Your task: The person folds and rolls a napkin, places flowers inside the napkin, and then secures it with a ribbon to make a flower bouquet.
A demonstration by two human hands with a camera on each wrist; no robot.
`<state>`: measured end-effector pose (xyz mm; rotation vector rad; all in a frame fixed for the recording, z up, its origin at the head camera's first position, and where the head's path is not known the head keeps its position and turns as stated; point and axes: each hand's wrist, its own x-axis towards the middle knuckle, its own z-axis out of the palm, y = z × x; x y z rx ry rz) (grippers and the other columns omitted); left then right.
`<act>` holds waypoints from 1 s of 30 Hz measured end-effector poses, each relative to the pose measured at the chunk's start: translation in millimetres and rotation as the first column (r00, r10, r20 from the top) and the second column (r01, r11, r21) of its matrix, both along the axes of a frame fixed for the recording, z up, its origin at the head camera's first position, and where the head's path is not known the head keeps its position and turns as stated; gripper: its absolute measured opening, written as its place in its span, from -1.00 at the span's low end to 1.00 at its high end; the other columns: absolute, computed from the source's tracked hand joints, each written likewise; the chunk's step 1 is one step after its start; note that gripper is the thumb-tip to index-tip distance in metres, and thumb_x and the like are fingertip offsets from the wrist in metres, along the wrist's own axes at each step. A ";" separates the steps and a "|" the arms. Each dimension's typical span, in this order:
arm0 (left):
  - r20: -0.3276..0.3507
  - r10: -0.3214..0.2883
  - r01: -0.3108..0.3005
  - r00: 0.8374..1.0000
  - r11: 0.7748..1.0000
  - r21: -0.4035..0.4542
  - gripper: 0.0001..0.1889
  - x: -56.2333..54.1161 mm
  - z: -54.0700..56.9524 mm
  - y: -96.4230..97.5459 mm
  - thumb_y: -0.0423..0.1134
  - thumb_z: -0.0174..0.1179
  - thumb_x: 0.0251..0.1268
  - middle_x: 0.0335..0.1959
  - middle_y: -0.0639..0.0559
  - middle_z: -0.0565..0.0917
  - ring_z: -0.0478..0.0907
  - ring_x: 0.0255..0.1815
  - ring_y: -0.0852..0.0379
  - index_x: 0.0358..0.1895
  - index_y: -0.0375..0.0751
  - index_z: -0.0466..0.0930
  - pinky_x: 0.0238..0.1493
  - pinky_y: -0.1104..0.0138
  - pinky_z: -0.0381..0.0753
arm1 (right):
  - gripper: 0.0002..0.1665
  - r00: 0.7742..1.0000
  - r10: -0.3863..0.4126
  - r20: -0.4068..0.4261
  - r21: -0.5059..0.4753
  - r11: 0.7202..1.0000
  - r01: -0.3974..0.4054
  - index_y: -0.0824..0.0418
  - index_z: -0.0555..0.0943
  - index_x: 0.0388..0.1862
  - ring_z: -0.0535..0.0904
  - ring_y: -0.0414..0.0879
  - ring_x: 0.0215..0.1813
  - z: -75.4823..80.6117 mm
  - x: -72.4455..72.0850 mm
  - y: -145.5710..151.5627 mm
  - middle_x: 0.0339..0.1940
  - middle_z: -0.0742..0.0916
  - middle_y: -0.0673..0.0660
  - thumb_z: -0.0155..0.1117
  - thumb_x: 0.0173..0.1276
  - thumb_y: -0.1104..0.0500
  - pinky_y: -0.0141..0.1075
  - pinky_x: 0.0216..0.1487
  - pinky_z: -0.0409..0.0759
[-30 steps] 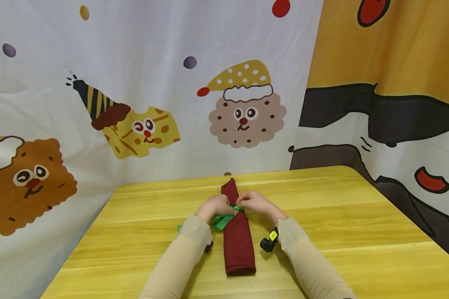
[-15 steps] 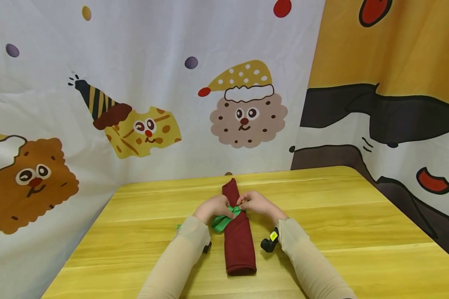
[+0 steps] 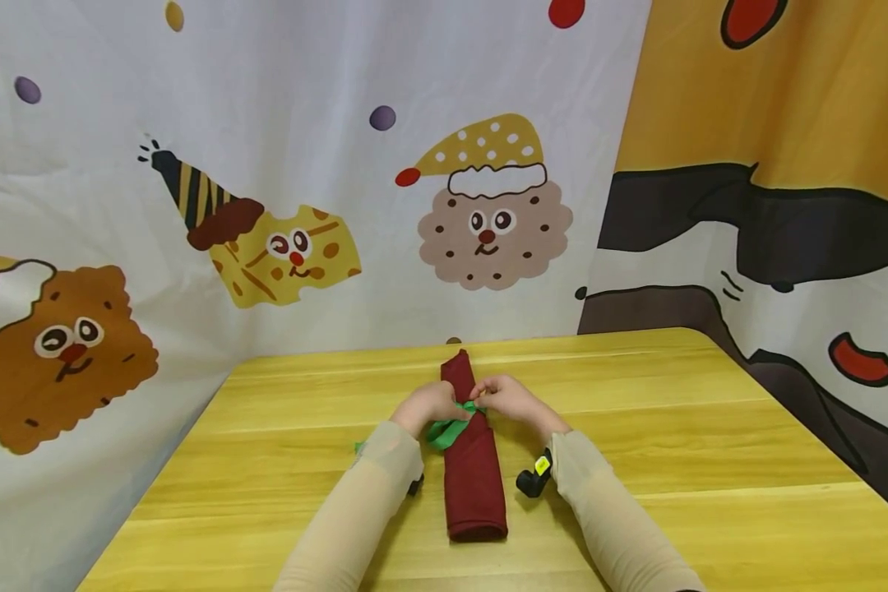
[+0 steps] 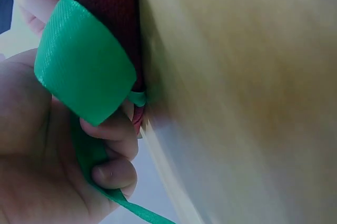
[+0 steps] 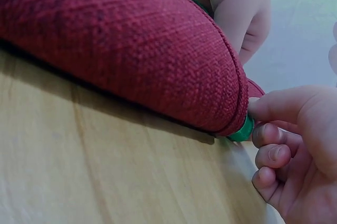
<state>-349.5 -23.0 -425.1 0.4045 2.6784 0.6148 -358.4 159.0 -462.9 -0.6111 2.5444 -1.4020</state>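
Observation:
A dark red cloth (image 3: 475,485), rolled into a long bundle, lies lengthwise on the table with a green ribbon (image 3: 450,431) around its upper middle. My left hand (image 3: 431,404) rests over the roll and holds the ribbon. In the left wrist view a wide ribbon loop (image 4: 84,60) stands out by the thumb, and a ribbon tail runs through the curled fingers (image 4: 113,174). From the other side, my right hand (image 3: 514,403) pinches at the ribbon, thumb and forefinger together. The right wrist view shows a green band (image 5: 243,130) beside those fingertips; the knot itself is hidden.
The yellow wood-grain table (image 3: 696,460) extends on both sides of the roll. A small green ribbon end (image 3: 358,446) shows beside the left sleeve. Behind the table hangs a white curtain (image 3: 385,304) with cartoon prints.
My left fingers have shifted slightly up and right across the roll, and the ribbon loop beside them looks narrower. My right hand stays nearly in place. The roll lies as before.

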 end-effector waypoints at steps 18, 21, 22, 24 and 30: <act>0.013 -0.063 0.062 0.998 0.996 0.067 -0.41 2.3 1.5 -10.1 -0.16 0.37 0.19 -0.80 0.15 0.04 -0.08 -0.76 0.24 -0.80 -0.05 0.13 -0.67 0.39 0.05 | -0.85 0.999 -0.033 -0.019 0.001 0.999 0.033 0.29 0.65 -0.16 0.36 -0.17 -0.47 -1.4 -2.6 2.9 -0.49 0.57 0.04 0.18 0.37 0.26 -0.33 -0.39 0.38; 0.011 -0.068 0.067 0.998 0.996 0.057 -0.41 3.0 3.0 -11.1 -0.18 0.39 0.17 -0.80 0.15 0.03 -0.08 -0.76 0.24 -0.80 -0.06 0.12 -0.67 0.39 0.05 | -0.82 0.998 -0.060 -0.020 -0.003 0.998 0.060 0.30 0.67 -0.17 0.41 -0.17 -0.42 0.0 -3.6 5.5 -0.39 0.63 0.04 0.15 0.41 0.26 -0.32 -0.35 0.41; 0.012 -0.068 0.067 0.998 0.997 0.048 -0.40 3.0 3.1 -10.9 -0.17 0.39 0.17 -0.80 0.16 0.03 -0.08 -0.76 0.24 -0.80 -0.06 0.12 -0.67 0.39 0.05 | -0.81 0.998 -0.056 -0.027 -0.003 0.998 0.056 0.32 0.68 -0.18 0.43 -0.16 -0.40 0.4 -3.7 6.4 -0.36 0.66 0.05 0.15 0.41 0.27 -0.31 -0.34 0.43; 0.015 -0.061 0.061 0.998 0.997 0.045 -0.40 2.8 3.0 -10.1 -0.17 0.38 0.18 -0.81 0.15 0.03 -0.09 -0.76 0.24 -0.81 -0.06 0.12 -0.67 0.39 0.05 | -0.81 0.998 -0.048 -0.027 -0.001 0.999 0.048 0.34 0.69 -0.21 0.45 -0.15 -0.37 1.2 -3.5 7.1 -0.32 0.68 0.07 0.15 0.42 0.27 -0.31 -0.31 0.44; 0.033 -0.016 0.015 0.999 0.999 0.041 -0.41 0.9 0.4 -5.9 -0.16 0.35 0.20 -0.81 0.15 0.04 -0.09 -0.77 0.23 -0.81 -0.05 0.12 -0.68 0.38 0.04 | -0.80 1.000 -0.027 -0.015 0.001 1.000 0.027 0.33 0.69 -0.23 0.41 -0.14 -0.43 3.0 -1.4 7.5 -0.40 0.65 0.11 0.14 0.42 0.26 -0.30 -0.34 0.41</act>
